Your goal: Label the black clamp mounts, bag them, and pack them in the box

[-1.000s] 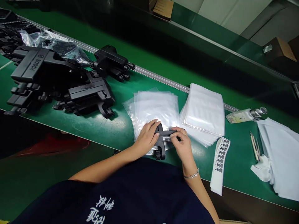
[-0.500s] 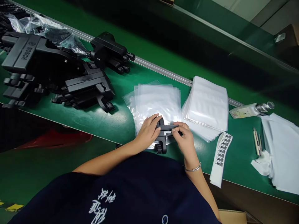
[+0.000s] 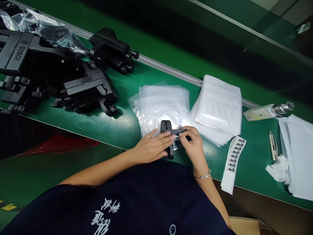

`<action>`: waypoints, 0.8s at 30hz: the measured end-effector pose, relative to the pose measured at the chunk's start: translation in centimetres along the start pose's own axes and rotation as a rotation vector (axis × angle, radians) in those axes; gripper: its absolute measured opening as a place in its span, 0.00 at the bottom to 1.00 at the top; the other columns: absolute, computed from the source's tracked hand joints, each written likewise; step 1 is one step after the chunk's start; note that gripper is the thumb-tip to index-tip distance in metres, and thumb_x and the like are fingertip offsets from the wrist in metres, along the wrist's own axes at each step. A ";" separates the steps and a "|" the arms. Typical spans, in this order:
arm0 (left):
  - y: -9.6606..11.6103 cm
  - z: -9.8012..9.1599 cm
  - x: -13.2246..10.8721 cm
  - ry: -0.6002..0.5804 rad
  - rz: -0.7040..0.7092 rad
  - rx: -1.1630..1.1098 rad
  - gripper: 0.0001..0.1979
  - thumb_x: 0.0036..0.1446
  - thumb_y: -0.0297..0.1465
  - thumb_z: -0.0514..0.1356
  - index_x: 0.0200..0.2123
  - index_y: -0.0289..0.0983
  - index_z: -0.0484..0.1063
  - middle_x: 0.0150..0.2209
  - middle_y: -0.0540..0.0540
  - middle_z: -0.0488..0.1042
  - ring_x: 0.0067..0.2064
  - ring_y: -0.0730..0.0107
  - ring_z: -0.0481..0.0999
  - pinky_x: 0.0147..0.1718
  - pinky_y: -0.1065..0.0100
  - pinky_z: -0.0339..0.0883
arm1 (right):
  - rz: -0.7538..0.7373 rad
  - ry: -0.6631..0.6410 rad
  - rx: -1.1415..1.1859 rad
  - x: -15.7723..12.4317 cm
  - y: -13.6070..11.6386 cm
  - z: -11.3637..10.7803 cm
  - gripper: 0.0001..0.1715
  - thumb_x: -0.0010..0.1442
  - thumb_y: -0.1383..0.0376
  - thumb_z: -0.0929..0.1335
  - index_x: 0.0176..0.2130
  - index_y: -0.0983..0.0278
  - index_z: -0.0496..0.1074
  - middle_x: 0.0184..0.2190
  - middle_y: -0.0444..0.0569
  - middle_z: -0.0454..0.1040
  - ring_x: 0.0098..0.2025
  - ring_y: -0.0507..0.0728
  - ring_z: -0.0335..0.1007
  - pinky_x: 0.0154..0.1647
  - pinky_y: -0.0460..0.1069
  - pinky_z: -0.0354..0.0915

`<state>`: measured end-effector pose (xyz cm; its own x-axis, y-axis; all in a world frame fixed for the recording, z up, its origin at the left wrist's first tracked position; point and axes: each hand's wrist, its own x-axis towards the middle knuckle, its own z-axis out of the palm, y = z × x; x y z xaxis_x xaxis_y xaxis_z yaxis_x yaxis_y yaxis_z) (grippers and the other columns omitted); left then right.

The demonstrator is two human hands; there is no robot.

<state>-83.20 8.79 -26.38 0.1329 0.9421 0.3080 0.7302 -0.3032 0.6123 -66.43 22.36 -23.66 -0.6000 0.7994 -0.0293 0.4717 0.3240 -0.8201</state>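
Observation:
A black plastic holder part point(image 3: 166, 125) is held just over the near edge of a pile of clear plastic bags point(image 3: 162, 101). My right hand point(image 3: 193, 142) pinches the right end of its bar between thumb and fingers. Across the part's left portion lies my left hand point(image 3: 155, 147), fingers stretched out flat and slightly blurred. Those fingers partly cover a small pale label point(image 3: 176, 137) on the bar. Below them the part's lower clip point(image 3: 170, 153) shows.
Several black Bosch units point(image 3: 88, 86) crowd the left of the green bench. A stack of white-backed bags point(image 3: 220, 104) is right of my hands. Further right are a label strip point(image 3: 235, 156), a bottle point(image 3: 261, 112), a pen-like tool point(image 3: 272, 145) and white sheets point(image 3: 299, 156).
My left hand has loosened from its grip on the black part and now stretches flat across it, partly over the label. My right hand keeps its pinch. The view has shifted slightly.

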 end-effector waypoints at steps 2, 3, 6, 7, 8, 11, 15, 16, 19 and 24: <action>-0.3 -0.7 -1.3 -0.109 0.190 -0.110 0.12 0.66 0.36 0.54 0.48 0.45 0.74 0.47 0.48 0.80 0.51 0.66 0.78 0.60 0.60 0.63 | 0.004 -0.005 0.000 0.0 0.0 0.0 0.12 0.58 0.63 0.66 0.24 0.60 0.67 0.42 0.50 0.74 0.49 0.62 0.66 0.54 0.60 0.58; -0.4 -0.9 -1.8 -0.127 0.232 -0.164 0.11 0.66 0.36 0.54 0.45 0.45 0.76 0.41 0.50 0.82 0.44 0.69 0.81 0.56 0.64 0.68 | 0.010 -0.006 0.002 0.0 0.0 0.0 0.12 0.58 0.62 0.66 0.24 0.59 0.68 0.42 0.50 0.74 0.50 0.62 0.66 0.54 0.60 0.58; -0.5 -1.4 -2.0 -0.022 0.191 -0.206 0.11 0.65 0.34 0.54 0.42 0.45 0.77 0.32 0.52 0.82 0.32 0.73 0.82 0.50 0.68 0.73 | 0.031 -0.006 0.007 -0.1 -0.1 0.0 0.11 0.58 0.62 0.66 0.24 0.60 0.68 0.43 0.50 0.74 0.50 0.63 0.66 0.54 0.61 0.58; -0.4 -1.3 -1.6 0.036 0.143 -0.171 0.11 0.64 0.33 0.55 0.44 0.45 0.77 0.33 0.51 0.82 0.35 0.71 0.82 0.51 0.66 0.72 | 0.031 -0.004 0.006 -0.1 -0.1 0.0 0.11 0.58 0.62 0.66 0.24 0.60 0.68 0.43 0.50 0.74 0.50 0.63 0.66 0.54 0.61 0.58; -0.3 -1.2 -1.1 0.079 0.085 -0.117 0.12 0.64 0.33 0.54 0.46 0.44 0.76 0.39 0.49 0.82 0.42 0.68 0.81 0.53 0.63 0.71 | 0.027 -0.003 0.004 0.0 -0.1 0.0 0.11 0.58 0.62 0.66 0.24 0.60 0.68 0.43 0.50 0.74 0.50 0.63 0.66 0.54 0.61 0.58; 0.2 -0.2 0.9 0.067 -0.076 0.049 0.17 0.65 0.34 0.53 0.54 0.38 0.70 0.56 0.40 0.73 0.59 0.58 0.70 0.59 0.53 0.65 | 0.008 -0.003 -0.003 -0.1 0.0 0.0 0.11 0.58 0.62 0.66 0.25 0.60 0.69 0.42 0.50 0.74 0.49 0.62 0.67 0.54 0.61 0.58; -0.3 0.9 1.7 0.004 -0.076 0.117 0.19 0.65 0.35 0.53 0.57 0.38 0.68 0.58 0.39 0.71 0.63 0.57 0.66 0.60 0.52 0.63 | 0.004 -0.011 -0.019 -0.2 -0.1 0.3 0.10 0.59 0.63 0.66 0.25 0.59 0.70 0.43 0.50 0.74 0.50 0.62 0.67 0.54 0.61 0.59; -0.5 1.0 1.5 0.005 -0.049 0.119 0.18 0.65 0.34 0.53 0.56 0.39 0.69 0.58 0.40 0.71 0.62 0.57 0.66 0.60 0.53 0.64 | 0.004 -0.008 -0.026 -0.3 -0.1 0.3 0.10 0.59 0.62 0.66 0.26 0.59 0.70 0.43 0.50 0.74 0.50 0.62 0.67 0.54 0.61 0.59; -1.3 0.9 1.0 -0.007 0.008 0.133 0.17 0.64 0.34 0.55 0.55 0.41 0.71 0.57 0.41 0.72 0.61 0.58 0.67 0.59 0.55 0.65 | -0.008 -0.015 -0.020 -0.4 0.3 -0.5 0.11 0.60 0.61 0.66 0.26 0.60 0.72 0.44 0.50 0.75 0.51 0.63 0.68 0.55 0.61 0.60; -2.0 0.1 1.3 -0.038 0.055 0.206 0.16 0.64 0.36 0.55 0.52 0.42 0.73 0.55 0.43 0.74 0.59 0.60 0.71 0.58 0.56 0.66 | -0.127 -0.121 0.064 -0.4 2.7 -4.1 0.20 0.59 0.58 0.70 0.52 0.55 0.73 0.57 0.49 0.70 0.60 0.62 0.63 0.62 0.60 0.58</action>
<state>-84.44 10.64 -27.24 0.1985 0.9310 0.3065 0.8424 -0.3219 0.4321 -62.32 25.00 -23.56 -0.7272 0.6863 0.0119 0.3474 0.3829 -0.8560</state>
